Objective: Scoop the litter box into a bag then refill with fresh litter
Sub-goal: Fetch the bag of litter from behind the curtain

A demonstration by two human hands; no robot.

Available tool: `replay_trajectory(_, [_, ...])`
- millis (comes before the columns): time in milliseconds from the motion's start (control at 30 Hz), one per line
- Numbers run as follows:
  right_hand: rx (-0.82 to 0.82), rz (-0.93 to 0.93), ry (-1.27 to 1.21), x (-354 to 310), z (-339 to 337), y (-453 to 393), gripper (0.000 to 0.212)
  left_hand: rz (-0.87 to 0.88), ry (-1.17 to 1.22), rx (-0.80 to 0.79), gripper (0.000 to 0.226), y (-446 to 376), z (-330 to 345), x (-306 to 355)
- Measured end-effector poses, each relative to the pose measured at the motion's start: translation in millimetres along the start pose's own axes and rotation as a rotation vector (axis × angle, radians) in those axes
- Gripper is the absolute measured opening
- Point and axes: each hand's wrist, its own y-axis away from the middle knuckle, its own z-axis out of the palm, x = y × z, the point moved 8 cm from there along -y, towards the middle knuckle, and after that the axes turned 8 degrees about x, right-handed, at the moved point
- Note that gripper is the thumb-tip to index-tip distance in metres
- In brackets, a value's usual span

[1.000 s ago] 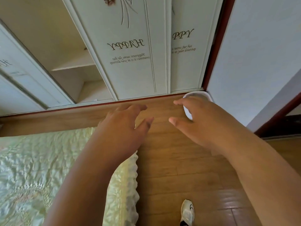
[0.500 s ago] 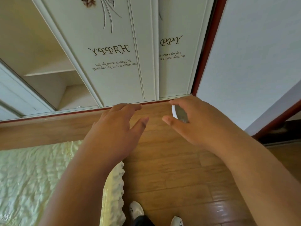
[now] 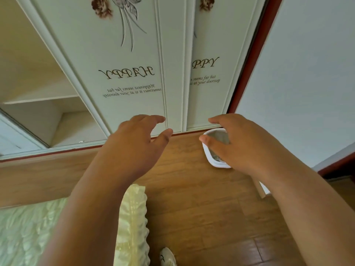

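A white litter box (image 3: 208, 154) with grey litter inside stands on the wooden floor in the corner, against the wardrobe and the wall. My right hand (image 3: 240, 143) is stretched out in front of it with relaxed fingers and hides most of it; it holds nothing. Left of it, my left hand (image 3: 138, 143) reaches forward over the floor, fingers spread and empty. No scoop or bag is in view.
A white wardrobe (image 3: 124, 73) with sliding doors fills the far side, one section open on bare shelves. A bed with a pale green quilt (image 3: 38, 227) lies at the lower left. A white wall (image 3: 307, 73) stands on the right. My shoe (image 3: 167, 257) shows below.
The view has tilted and come closer to the corner. More of the litter box rim and its litter now shows beside my right hand. Both hands stay outstretched and empty.
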Motion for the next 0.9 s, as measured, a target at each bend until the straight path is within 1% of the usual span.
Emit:
replay_trajectory(233, [-0.026,-0.049,-0.008,-51.2,31.7,-65.7,0.063,-0.015,-0.010,-0.009,0.050,-55.2,-21.0,-47.4])
replay_trajectory(400, [-0.037,-0.137,0.015,-75.2,45.5,-121.0,0.065,-0.064,-0.031,-0.004,0.050,-90.4,-27.9,-71.3])
replay_trajectory(567, [-0.054,-0.217,-0.006,-81.4,56.3,-186.4,0.066,-0.136,-0.062,0.001,0.049,-132.0,-24.7,-81.8])
replay_trajectory(733, [-0.076,-0.314,-0.026,-80.7,60.5,-268.3,0.065,-0.214,-0.105,0.066,0.050,-189.5,-19.8,-82.9])
replay_trajectory(900, [-0.122,-0.436,-0.050,-86.7,60.1,-340.4,0.062,-0.316,-0.127,0.117,0.057,-245.1,-18.2,-87.6])
